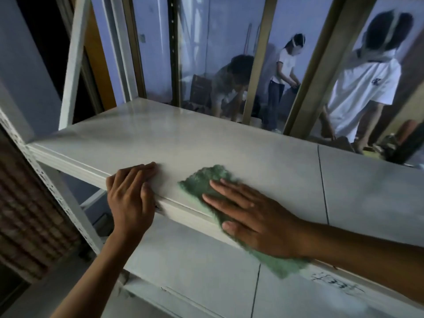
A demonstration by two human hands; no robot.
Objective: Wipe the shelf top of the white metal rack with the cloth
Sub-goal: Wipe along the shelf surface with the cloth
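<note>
White shelf (pixel 206 138) surface fills the middle of the view, pale and slightly dusty-looking, with a thin seam running across it toward the right end. Nearest the camera, below its front edge, a lower shelf (pixel 195 267) of the same rack (pixel 73 65) shows, with some dark writing near its right side.

At the front edge, the left hand (pixel 130 198) rests over the lip, fingers lying flat on top and thumb along the edge face; its grip holds nothing but the shelf itself, apparently as a brace. Just beside it to the right, the right hand (pixel 254 216) lies flat with fingers spread on the cloth (pixel 202 180). That grip is wide and pressing down, not pinching: the cloth is pinned between palm and shelf top.

The cloth is green and fuzzy, soft and limp, and one end of it droops over the front edge below the wrist. It looks light and should slide easily on the smooth painted metal, so a flat palm with steady downward pressure seems the right hold; bunching is the likely nuisance if pressure slackens. The hanging end could catch on the lip.

Most of the shelf top, toward the back edge and the left back corner, lies beyond the cloth.

Farther off, behind the rack's uprights, three people (pixel 364 88) stand or bend over in a bluish room.
</note>
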